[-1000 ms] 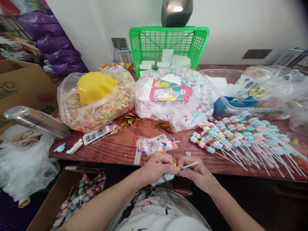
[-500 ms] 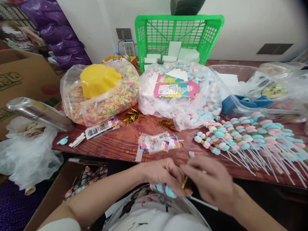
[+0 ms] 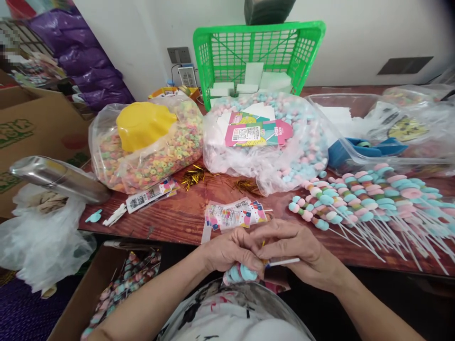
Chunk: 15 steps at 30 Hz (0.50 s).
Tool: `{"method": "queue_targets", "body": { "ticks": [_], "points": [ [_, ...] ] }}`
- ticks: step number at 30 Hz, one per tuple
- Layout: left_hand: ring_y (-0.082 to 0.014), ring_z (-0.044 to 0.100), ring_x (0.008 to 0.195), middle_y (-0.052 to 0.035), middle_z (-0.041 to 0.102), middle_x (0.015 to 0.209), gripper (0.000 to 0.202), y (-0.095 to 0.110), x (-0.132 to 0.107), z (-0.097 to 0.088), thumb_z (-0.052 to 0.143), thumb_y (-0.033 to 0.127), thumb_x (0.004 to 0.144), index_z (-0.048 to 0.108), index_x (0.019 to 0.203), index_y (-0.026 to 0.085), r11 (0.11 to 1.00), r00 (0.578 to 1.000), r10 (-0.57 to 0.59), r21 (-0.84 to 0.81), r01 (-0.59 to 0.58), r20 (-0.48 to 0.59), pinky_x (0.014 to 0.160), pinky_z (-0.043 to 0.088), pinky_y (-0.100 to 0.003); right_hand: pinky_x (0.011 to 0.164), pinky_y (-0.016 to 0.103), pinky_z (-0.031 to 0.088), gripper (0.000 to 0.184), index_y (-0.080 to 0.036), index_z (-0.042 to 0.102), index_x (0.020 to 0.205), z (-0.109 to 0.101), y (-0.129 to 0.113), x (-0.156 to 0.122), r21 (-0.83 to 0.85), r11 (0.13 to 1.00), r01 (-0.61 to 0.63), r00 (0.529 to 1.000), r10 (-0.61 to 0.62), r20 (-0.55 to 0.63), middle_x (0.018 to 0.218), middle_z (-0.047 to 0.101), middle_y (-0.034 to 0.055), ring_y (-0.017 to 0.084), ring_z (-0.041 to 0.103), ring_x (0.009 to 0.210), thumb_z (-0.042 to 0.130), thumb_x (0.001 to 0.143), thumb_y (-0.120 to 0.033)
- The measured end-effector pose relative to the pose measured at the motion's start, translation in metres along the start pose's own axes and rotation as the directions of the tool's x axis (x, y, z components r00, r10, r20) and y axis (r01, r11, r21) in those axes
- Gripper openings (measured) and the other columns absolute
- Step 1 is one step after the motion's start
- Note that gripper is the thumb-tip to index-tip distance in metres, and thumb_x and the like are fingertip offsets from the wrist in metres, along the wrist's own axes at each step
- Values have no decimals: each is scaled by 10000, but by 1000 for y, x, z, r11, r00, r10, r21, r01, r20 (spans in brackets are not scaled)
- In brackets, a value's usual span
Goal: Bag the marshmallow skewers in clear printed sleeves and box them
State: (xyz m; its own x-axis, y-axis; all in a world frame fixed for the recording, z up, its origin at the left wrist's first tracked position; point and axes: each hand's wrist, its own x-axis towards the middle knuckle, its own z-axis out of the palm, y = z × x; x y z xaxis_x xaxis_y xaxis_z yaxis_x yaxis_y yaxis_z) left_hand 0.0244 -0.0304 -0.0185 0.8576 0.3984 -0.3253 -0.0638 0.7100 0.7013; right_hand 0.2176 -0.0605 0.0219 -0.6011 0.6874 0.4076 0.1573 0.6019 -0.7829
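My left hand (image 3: 229, 248) is closed round a candy skewer (image 3: 238, 274) strung with pale blue and pink pieces, held low in front of my body. Its white stick (image 3: 286, 261) points right, beneath the fingers of my right hand (image 3: 296, 246). Those fingers pinch at a gold twist tie (image 3: 263, 243) where candy meets stick; the fingertips partly hide it. Just beyond my hands, printed clear wrappers (image 3: 229, 215) lie on the table edge. Gold twist ties (image 3: 194, 176) sit in a small bunch behind them. To the right rests a pile of candy skewers (image 3: 366, 194), sticks towards me.
Bags of ring candy (image 3: 170, 151) and blue-pink candy (image 3: 305, 147) stand behind, before a green basket (image 3: 259, 28). A steel flask (image 3: 60, 177) lies at left. Below the table edge, a cardboard box (image 3: 76, 293) holds more skewers. A clear tub (image 3: 355, 156) stands at right.
My right hand has moved left and up, closing in on my left hand at the skewer's base. The stick has swung nearer to level. The view has shifted slightly.
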Motion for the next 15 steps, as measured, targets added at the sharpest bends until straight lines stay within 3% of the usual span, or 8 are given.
{"method": "queue_targets", "body": {
  "ticks": [4,10,15],
  "points": [
    [-103,585,468,-47,696,598,292,-5,-1,-4,863,321,502,741,646,97,996,993,-93,26,91,78,474,469,-203,769,298,464,268,-202,699,955,-5,-3,6,-91,993,80,993,-71,91,877,678,67,143,607,813,437,964,-256],
    [-108,589,454,-45,695,596,377,-2,-3,-7,895,376,466,739,657,91,971,961,-234,92,222,150,436,477,-193,721,273,406,273,-202,655,901,-1,-10,6,-211,965,159,959,-100,266,818,633,21,124,530,775,396,934,-122],
    [-132,595,472,-42,695,606,384,5,-10,-9,884,413,490,748,686,112,941,926,-314,196,275,209,467,510,-235,735,316,419,211,-171,615,965,15,-10,-2,-295,925,241,957,-176,230,839,634,51,160,510,787,425,904,-105]
  ]
}}
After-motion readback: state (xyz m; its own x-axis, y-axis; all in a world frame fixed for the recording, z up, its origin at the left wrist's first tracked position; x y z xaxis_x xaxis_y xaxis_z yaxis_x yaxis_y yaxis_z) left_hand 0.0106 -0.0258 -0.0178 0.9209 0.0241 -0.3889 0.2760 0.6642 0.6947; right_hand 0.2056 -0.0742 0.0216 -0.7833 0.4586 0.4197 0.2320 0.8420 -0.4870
